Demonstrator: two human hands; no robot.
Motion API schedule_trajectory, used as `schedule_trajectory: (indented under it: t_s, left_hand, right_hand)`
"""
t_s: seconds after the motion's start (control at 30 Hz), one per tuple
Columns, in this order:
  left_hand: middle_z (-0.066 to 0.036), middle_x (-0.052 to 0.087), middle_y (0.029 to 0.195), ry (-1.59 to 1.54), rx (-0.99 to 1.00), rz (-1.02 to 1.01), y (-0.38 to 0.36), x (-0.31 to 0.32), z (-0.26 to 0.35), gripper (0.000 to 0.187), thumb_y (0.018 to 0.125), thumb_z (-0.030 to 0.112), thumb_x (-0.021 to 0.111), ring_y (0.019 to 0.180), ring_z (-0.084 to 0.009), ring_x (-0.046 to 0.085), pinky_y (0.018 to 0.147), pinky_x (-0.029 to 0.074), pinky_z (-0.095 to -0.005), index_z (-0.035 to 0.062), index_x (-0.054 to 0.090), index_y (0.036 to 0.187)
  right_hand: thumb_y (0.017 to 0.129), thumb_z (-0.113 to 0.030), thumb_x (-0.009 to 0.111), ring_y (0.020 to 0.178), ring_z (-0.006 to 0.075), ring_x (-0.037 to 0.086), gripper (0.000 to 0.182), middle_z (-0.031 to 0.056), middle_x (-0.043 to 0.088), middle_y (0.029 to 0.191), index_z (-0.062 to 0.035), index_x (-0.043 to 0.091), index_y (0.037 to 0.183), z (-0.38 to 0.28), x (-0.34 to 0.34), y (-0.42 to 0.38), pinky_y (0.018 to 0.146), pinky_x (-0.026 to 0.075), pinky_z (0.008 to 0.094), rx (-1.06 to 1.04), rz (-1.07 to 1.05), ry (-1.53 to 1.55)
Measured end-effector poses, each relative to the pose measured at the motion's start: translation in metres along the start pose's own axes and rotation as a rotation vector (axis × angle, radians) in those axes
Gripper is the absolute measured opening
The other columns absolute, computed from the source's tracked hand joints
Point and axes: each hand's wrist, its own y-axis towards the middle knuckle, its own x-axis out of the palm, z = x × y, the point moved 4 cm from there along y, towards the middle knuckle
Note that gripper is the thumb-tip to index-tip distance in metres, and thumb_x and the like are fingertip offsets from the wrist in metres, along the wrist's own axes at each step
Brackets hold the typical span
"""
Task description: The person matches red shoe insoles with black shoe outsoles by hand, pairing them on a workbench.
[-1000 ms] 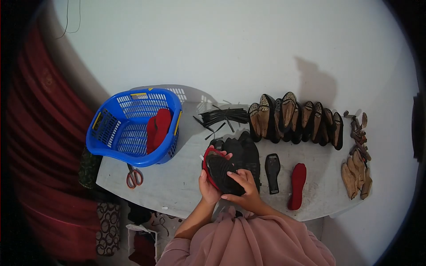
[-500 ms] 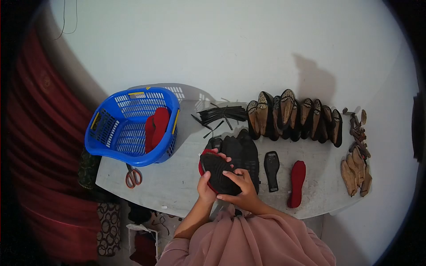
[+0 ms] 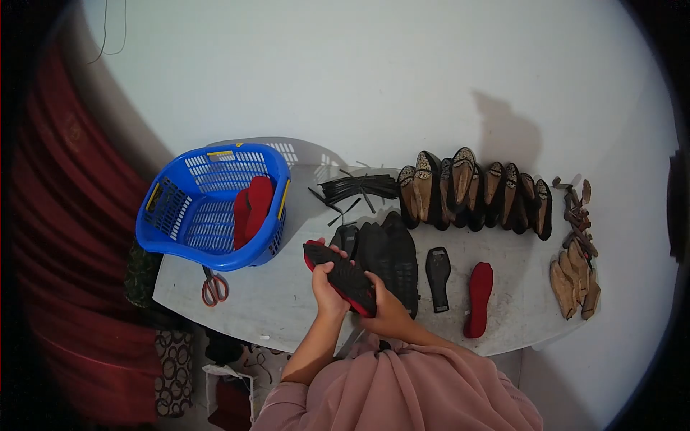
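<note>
Both my hands hold a black ridged shoe sole (image 3: pixel 343 271) with a red insole (image 3: pixel 364 307) showing along its edges. The sole slants, its far end up and to the left. My left hand (image 3: pixel 329 293) is closed around its left side, thumb on the black face and fingertips at the far edge. My right hand (image 3: pixel 387 316) grips the near right end, its fingers partly hidden. Just beyond lies a group of black soles (image 3: pixel 388 251). To the right, a single black sole (image 3: pixel 438 279) and a red insole (image 3: pixel 480 298) lie apart on the table (image 3: pixel 287 309).
A blue basket (image 3: pixel 154 233) with red insoles (image 3: pixel 253 208) stands at left, scissors (image 3: pixel 213 289) near it. Black strips (image 3: pixel 359 187) lie at the back. Flat shoes (image 3: pixel 463 179) line up along the wall, and wooden pieces (image 3: pixel 575 276) lie at the right edge.
The sole and red insole have turned from a broad, face-on view to a diagonal slant. My right hand has shifted from across the black face to the near right end.
</note>
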Motion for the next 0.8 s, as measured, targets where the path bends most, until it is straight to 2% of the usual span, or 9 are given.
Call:
schedule_trajectory:
  t_s: [0.1,0.3,0.43,0.5,0.53,0.6,0.63,0.73,0.8]
  left_hand:
    - [-0.006,0.051,0.101,0.016,0.055,0.058,0.002,-0.009,-0.003,0.051,0.076,0.019,0.047,0.092,-0.0189,0.053,0.081,0.046,-0.0383,0.0132,0.040,0.126]
    - [-0.004,0.051,0.099,0.012,0.149,0.058,-0.005,-0.009,-0.005,0.049,0.076,0.018,0.048,0.091,-0.0178,0.052,0.082,0.045,-0.0372,0.0144,0.040,0.125]
    - [-0.002,0.052,0.096,0.140,0.079,0.151,0.002,-0.023,-0.010,0.046,0.082,0.023,0.054,0.090,-0.0171,0.051,0.082,0.045,-0.0368,0.0149,0.040,0.125]
    - [-0.002,0.053,0.099,0.107,0.071,0.018,0.006,-0.030,-0.010,0.046,0.085,0.031,0.057,0.093,-0.0170,0.053,0.083,0.045,-0.0366,0.0139,0.041,0.125]
    - [-0.002,0.054,0.101,0.091,0.066,-0.047,0.008,-0.031,-0.007,0.047,0.087,0.034,0.058,0.094,-0.0169,0.053,0.083,0.045,-0.0365,0.0135,0.041,0.126]
    - [-0.004,0.055,0.106,0.142,-0.075,-0.163,0.012,-0.028,0.005,0.043,0.087,0.030,0.061,0.098,-0.0164,0.055,0.086,0.044,-0.0337,0.0095,0.046,0.121]
    - [-0.005,0.056,0.108,0.168,-0.149,-0.216,0.013,-0.026,0.008,0.041,0.087,0.028,0.063,0.100,-0.0161,0.055,0.087,0.044,-0.0323,0.0075,0.048,0.119]
    - [-0.007,0.062,0.103,0.254,-0.189,-0.150,0.019,-0.034,0.007,0.029,0.088,0.026,0.062,0.099,-0.0178,0.059,0.085,0.047,-0.0331,0.0058,0.056,0.108]
    - [-0.006,0.064,0.097,0.188,-0.184,-0.014,0.020,-0.038,0.008,0.023,0.088,0.025,0.062,0.090,-0.0185,0.062,0.081,0.050,-0.0344,0.0079,0.059,0.104]
  right_hand:
    - [0.062,-0.015,0.070,0.103,0.0351,0.055,0.076,0.0230,0.052,0.114,0.0030,0.039,0.129,-0.006,-0.001,-0.001,0.087,0.043,0.0367,0.015,-0.009,-0.239]
    - [0.064,-0.011,0.066,0.097,0.0409,0.056,0.067,0.0256,0.057,0.103,0.0044,0.042,0.125,0.007,0.005,0.003,0.084,0.045,0.0379,-0.156,0.063,-0.251]
    - [0.067,-0.007,0.060,0.085,0.0323,0.060,0.054,0.0203,0.059,0.094,0.0028,0.046,0.118,0.015,0.010,0.003,0.076,0.048,0.0375,0.076,-0.108,-0.055]
    - [0.065,-0.004,0.056,0.079,0.0275,0.060,0.050,0.0153,0.059,0.088,0.0020,0.048,0.114,0.020,0.006,0.005,0.072,0.048,0.0349,0.155,-0.205,0.083]
    - [0.063,-0.003,0.056,0.080,0.0252,0.059,0.053,0.0137,0.058,0.088,0.0011,0.049,0.115,0.029,0.005,0.007,0.073,0.048,0.0338,0.233,-0.322,0.276]
    - [0.058,-0.001,0.054,0.082,0.0205,0.056,0.060,0.0105,0.057,0.088,-0.0006,0.050,0.118,0.048,-0.001,0.010,0.076,0.047,0.0316,0.393,-0.553,0.674]
    - [0.056,-0.001,0.051,0.082,0.0211,0.058,0.062,0.0104,0.058,0.088,-0.0020,0.052,0.118,0.046,-0.005,0.010,0.079,0.048,0.0308,0.429,-0.639,0.802]
    - [0.057,-0.003,0.050,0.085,0.0235,0.060,0.064,0.0139,0.060,0.094,-0.0007,0.050,0.121,0.028,-0.013,0.011,0.082,0.049,0.0334,0.528,-0.770,0.910]
    - [0.066,-0.005,0.053,0.092,0.0260,0.062,0.059,0.0160,0.062,0.100,0.0005,0.046,0.124,0.030,-0.012,0.014,0.082,0.050,0.0360,0.479,-0.710,0.879]
